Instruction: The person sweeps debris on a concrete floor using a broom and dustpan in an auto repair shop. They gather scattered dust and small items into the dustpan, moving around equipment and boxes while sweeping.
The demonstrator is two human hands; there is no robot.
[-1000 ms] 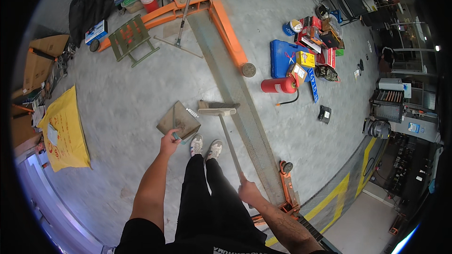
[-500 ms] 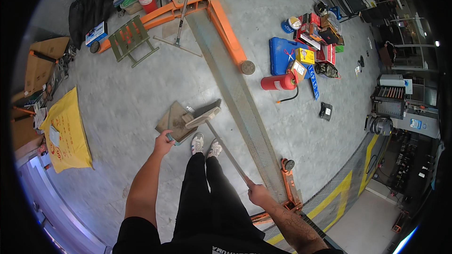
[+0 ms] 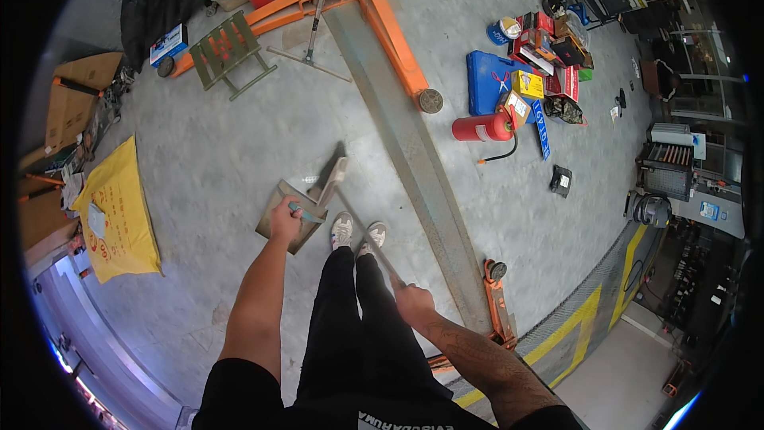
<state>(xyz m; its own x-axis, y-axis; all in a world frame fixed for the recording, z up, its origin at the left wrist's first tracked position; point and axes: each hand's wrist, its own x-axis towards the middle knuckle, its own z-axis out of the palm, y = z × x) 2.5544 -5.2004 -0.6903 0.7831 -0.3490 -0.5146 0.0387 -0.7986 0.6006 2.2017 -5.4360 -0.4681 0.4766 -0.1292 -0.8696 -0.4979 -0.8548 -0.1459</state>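
Observation:
My left hand (image 3: 285,220) is closed round the short teal handle of a dustpan (image 3: 274,231), whose pan is grey-brown and lies in front of my shoes. A long thin stick runs from my right hand (image 3: 415,303) down to a broom (image 3: 337,175) with a pale head and dark bristles. My right fingers are wrapped round the upper part of that stick. The broom head stands tilted at the dustpan's far right edge, its bristles toward the floor. Beside the pan lies a small whitish piece (image 3: 309,179), too small to make out.
A metal floor channel (image 3: 398,167) crosses the floor right of my feet, with an orange lift arm (image 3: 394,40) at its far end. A red fire extinguisher (image 3: 481,127) and a blue case (image 3: 487,84) lie farther right. At left are a green folding stool (image 3: 229,52) and yellow sack (image 3: 119,215).
The dustpan has turned, and my left hand now sits over it rather than at its near edge. The broom head has swung to a steeper angle, and my right hand has moved left and forward.

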